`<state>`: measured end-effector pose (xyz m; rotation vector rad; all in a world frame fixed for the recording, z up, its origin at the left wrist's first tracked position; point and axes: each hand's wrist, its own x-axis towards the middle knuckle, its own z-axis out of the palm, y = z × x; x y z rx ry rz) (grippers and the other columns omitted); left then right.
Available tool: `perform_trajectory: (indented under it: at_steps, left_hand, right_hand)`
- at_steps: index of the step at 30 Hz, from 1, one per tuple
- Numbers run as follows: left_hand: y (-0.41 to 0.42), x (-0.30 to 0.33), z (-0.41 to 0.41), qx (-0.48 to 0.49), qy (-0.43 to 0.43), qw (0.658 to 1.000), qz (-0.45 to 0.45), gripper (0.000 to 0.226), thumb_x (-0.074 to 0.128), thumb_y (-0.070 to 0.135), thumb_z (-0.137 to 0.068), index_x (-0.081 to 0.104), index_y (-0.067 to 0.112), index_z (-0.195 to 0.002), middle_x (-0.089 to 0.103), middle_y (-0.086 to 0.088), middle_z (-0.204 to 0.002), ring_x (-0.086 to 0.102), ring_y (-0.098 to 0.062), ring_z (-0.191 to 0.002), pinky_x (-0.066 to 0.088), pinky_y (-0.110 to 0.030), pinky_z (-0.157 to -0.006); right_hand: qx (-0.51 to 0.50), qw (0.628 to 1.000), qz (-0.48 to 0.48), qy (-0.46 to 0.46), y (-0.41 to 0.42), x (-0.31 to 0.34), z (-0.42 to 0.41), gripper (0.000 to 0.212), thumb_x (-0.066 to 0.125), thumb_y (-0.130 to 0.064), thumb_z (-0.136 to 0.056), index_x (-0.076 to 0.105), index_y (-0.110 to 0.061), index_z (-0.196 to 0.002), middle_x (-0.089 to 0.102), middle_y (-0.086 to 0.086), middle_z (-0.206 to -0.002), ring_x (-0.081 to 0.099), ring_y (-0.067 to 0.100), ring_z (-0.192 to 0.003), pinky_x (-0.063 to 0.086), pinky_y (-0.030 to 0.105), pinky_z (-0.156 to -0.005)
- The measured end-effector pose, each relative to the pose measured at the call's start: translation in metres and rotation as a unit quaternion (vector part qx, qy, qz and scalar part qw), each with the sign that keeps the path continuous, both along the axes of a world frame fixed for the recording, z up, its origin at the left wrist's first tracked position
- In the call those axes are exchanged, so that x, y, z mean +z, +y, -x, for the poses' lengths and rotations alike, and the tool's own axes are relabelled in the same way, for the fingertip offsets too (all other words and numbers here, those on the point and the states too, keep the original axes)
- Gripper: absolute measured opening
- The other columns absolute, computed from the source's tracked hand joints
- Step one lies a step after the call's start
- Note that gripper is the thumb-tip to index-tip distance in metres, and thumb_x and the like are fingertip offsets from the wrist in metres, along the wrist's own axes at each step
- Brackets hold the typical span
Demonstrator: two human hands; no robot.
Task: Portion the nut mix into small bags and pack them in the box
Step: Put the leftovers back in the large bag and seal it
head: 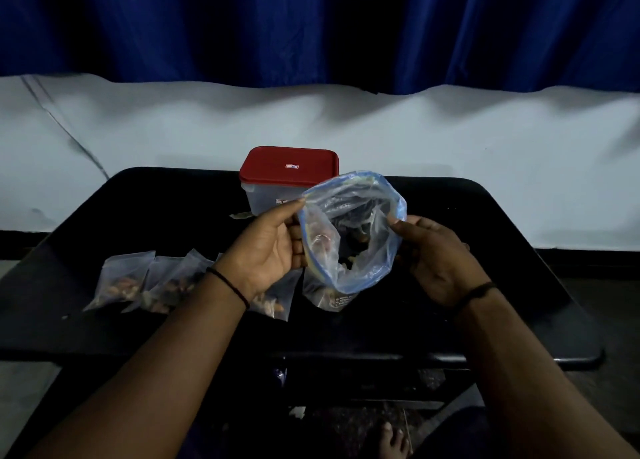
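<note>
left hand point(273, 247) fingers pinch big bag point(353, 230) rim; right hand point(440, 254) fingers grip opposite rim

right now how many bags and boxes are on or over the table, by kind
big open bag, held by left hand and right hand: 1
small filled bags: at least 4
box with red lid: 1
total: at least 6

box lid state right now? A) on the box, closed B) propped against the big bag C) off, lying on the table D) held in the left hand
A: the red lid sits flat on the clear box behind the big bag, while the left hand and right hand hold the bag's open mouth, not the lid.
</note>
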<state>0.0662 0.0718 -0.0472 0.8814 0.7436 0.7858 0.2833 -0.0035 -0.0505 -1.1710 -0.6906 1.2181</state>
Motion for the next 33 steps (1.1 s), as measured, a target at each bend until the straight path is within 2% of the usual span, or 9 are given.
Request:
perform_trajectory:
  at_steps: [6,12,15,18,20,22,27,30,33]
  left_hand:
    - [-0.005,-0.007,-0.001,-0.044,-0.058,0.997,-0.009,0.015,0.063,0.018,-0.081,0.065,0.014,-0.095,0.069,-0.001,-0.079,0.067,-0.013,-0.07,0.057,-0.028,-0.065]
    - [-0.007,-0.019,-0.015,0.066,0.07,0.989,-0.113,0.036,0.072,0.004,-0.082,0.042,0.019,-0.07,0.052,-0.001,-0.064,0.052,-0.011,-0.055,0.045,-0.022,-0.051]
    - [-0.006,-0.022,-0.015,0.1,0.147,0.96,-0.214,0.037,0.07,-0.006,-0.081,0.042,0.016,-0.071,0.047,-0.012,-0.07,0.047,-0.02,-0.063,0.042,-0.027,-0.058]
    - [-0.006,-0.022,-0.014,0.182,0.338,0.851,-0.357,0.029,0.067,-0.005,-0.078,0.048,0.015,-0.089,0.054,-0.008,-0.076,0.053,-0.026,-0.069,0.04,-0.033,-0.064]
    - [-0.012,-0.016,-0.012,0.272,0.45,0.748,-0.404,0.034,0.063,-0.001,-0.079,0.05,0.013,-0.107,0.058,-0.003,-0.083,0.059,-0.033,-0.078,0.037,-0.032,-0.064]
    - [-0.015,-0.014,-0.013,0.339,0.445,0.723,-0.405,0.04,0.059,0.001,-0.081,0.046,0.011,-0.117,0.063,-0.011,-0.088,0.062,-0.039,-0.082,0.035,-0.032,-0.065]
    - [-0.008,-0.02,-0.017,0.292,0.318,0.881,-0.193,0.031,0.069,0.032,-0.084,0.056,0.005,-0.092,0.063,-0.012,-0.077,0.065,-0.027,-0.057,0.057,-0.045,-0.049]
    - [-0.014,-0.017,-0.023,0.247,0.219,0.94,-0.09,0.031,0.066,0.039,-0.09,0.063,0.013,-0.075,0.061,-0.007,-0.065,0.06,-0.021,-0.051,0.052,-0.031,-0.044]
    - [-0.018,-0.011,-0.023,0.164,0.131,0.977,-0.045,0.031,0.062,0.048,-0.091,0.072,0.02,-0.092,0.073,-0.004,-0.081,0.068,-0.017,-0.063,0.053,-0.027,-0.05]
  right_hand:
    - [0.031,0.997,-0.001,0.066,0.0,-0.002,0.0,0.046,0.068,-0.019,-0.084,0.056,0.0,-0.123,0.057,0.03,-0.123,0.055,0.038,-0.111,0.041,0.058,-0.107]
    - [0.023,0.999,0.01,0.043,0.003,0.0,0.017,0.02,0.06,0.001,-0.087,0.059,-0.004,-0.107,0.062,0.026,-0.111,0.06,0.037,-0.099,0.047,0.056,-0.099]
    - [-0.058,0.986,-0.009,-0.155,0.004,-0.001,0.022,0.011,0.06,0.003,-0.078,0.054,-0.005,-0.082,0.06,0.016,-0.079,0.058,0.027,-0.073,0.05,0.039,-0.073]
    - [-0.149,0.855,0.025,-0.497,0.003,-0.002,0.018,0.008,0.053,-0.003,-0.076,0.047,-0.008,-0.079,0.053,0.004,-0.07,0.047,0.026,-0.066,0.027,0.033,-0.059]
    - [-0.199,0.806,0.035,-0.557,0.0,0.0,0.014,0.01,0.049,-0.003,-0.078,0.048,-0.012,-0.083,0.055,0.003,-0.075,0.046,0.028,-0.07,0.029,0.032,-0.062]
    - [-0.232,0.818,0.034,-0.526,0.003,-0.003,0.009,0.01,0.052,-0.006,-0.081,0.048,-0.014,-0.086,0.056,0.002,-0.076,0.05,0.028,-0.071,0.04,0.032,-0.067]
    - [-0.13,0.974,0.106,-0.149,0.004,-0.014,0.01,0.034,0.066,-0.037,-0.092,0.061,-0.004,-0.094,0.069,0.019,-0.091,0.069,0.028,-0.067,0.06,0.04,-0.054]
    - [-0.039,0.993,0.103,-0.05,0.0,-0.012,0.011,0.044,0.061,-0.05,-0.09,0.069,-0.01,-0.106,0.075,0.013,-0.096,0.073,0.028,-0.081,0.059,0.036,-0.061]
    - [0.03,0.997,0.071,-0.018,0.001,-0.009,0.011,0.053,0.061,-0.054,-0.085,0.068,-0.011,-0.115,0.074,0.014,-0.106,0.071,0.029,-0.098,0.058,0.042,-0.084]
